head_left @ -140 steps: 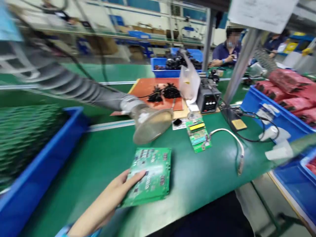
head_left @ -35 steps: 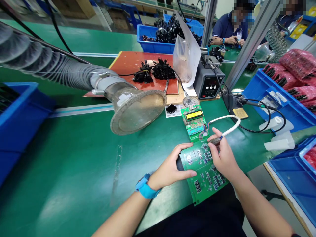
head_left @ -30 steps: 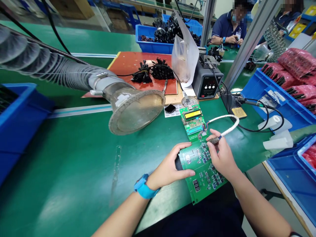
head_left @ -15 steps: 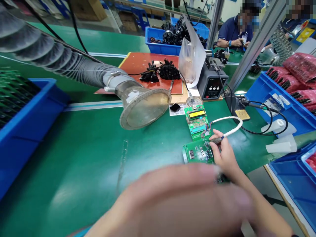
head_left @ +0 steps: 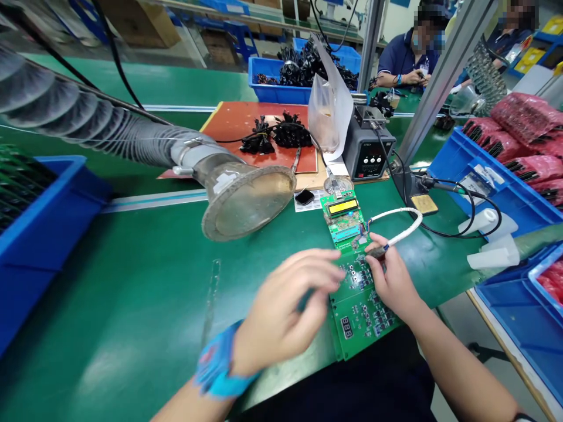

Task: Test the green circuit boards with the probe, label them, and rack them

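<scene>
My right hand [head_left: 394, 284] pinches the dark connector end [head_left: 377, 252] of a white-sleeved cable [head_left: 416, 220] over the upper part of a green circuit board panel [head_left: 357, 305]. The cable loops back to a small green board with a yellow display [head_left: 343, 207] and a teal socket, lying just beyond the panel. Whether the connector touches the panel I cannot tell. My left hand [head_left: 290, 310], with a blue band at the wrist, hovers at the panel's left edge. Its fingers are curved, with the thumb apart and nothing visible between them. It hides part of the panel's left side.
A fume hose with a clear hood [head_left: 250, 202] hangs at left centre. Behind stand a soldering station [head_left: 369, 152] and a blue bin of black cables [head_left: 281, 92]. Blue bins flank the bench, one with pink bubble-wrapped packs [head_left: 525, 123]. Another person [head_left: 400, 61] sits across.
My left hand has moved from close before the camera down and away to the panel's left edge, uncovering the lower panel. My right hand keeps its hold on the connector. The view has shifted slightly.
</scene>
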`<state>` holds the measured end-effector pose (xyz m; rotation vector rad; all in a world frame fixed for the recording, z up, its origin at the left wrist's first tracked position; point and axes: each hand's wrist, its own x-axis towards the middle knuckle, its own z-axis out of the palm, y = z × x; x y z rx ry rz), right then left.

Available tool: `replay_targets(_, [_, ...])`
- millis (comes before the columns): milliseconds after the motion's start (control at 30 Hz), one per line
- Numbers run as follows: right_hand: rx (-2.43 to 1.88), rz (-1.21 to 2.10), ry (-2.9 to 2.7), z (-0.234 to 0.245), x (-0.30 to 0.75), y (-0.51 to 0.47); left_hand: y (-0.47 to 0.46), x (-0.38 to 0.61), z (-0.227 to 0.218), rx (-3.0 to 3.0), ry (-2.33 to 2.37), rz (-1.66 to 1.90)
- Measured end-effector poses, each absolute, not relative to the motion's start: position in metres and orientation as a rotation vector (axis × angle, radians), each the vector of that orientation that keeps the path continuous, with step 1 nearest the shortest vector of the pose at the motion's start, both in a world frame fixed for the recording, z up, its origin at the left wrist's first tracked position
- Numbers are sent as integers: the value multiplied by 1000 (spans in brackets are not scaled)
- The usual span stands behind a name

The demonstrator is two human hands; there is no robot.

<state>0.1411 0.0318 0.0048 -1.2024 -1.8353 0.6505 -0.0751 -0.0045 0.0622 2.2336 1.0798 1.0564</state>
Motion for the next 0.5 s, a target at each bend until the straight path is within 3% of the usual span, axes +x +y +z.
replay_targets(200, [-1208,638,-1850,7,140,32,23,-46,7,2491,919,831])
replay_targets(500, [-1216,628,-1842,7,139,31,19,-47,9,2524,944,784])
